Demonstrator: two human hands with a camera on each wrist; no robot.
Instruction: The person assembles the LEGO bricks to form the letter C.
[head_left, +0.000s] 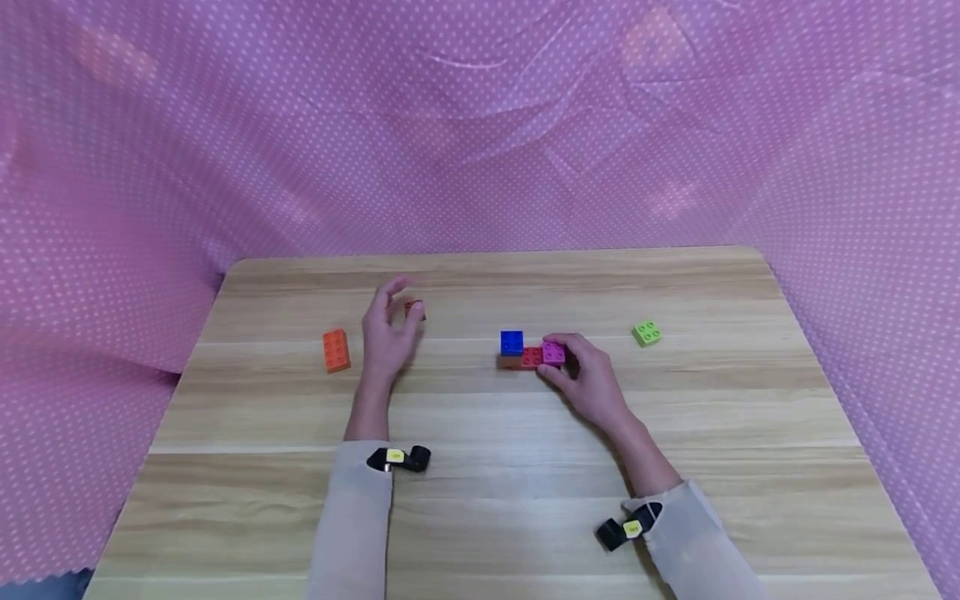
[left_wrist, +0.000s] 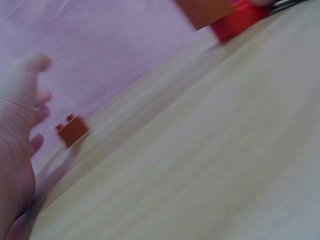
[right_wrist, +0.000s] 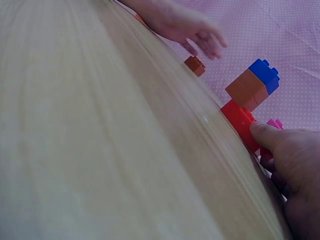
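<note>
In the head view, the right hand [head_left: 592,383] pinches the right end of a joined group, where a magenta brick [head_left: 553,353] sits on a red brick [head_left: 532,357]. A blue brick [head_left: 512,342] tops the group's left end; the right wrist view shows brown bricks [right_wrist: 247,90] between the blue and the red. The left hand [head_left: 388,333] has its fingers apart and holds nothing visible. Beside its thumb, a small brown brick [head_left: 414,310] stands on the table, partly hidden in the head view. The left wrist view shows this brown brick [left_wrist: 73,131] just beyond the left hand [left_wrist: 17,130].
An orange brick [head_left: 336,350] lies left of the left hand on the wooden table [head_left: 480,517]. A lime green brick [head_left: 647,333] lies to the right, beyond the right hand. A pink dotted cloth [head_left: 480,167] hangs behind the table and at both sides.
</note>
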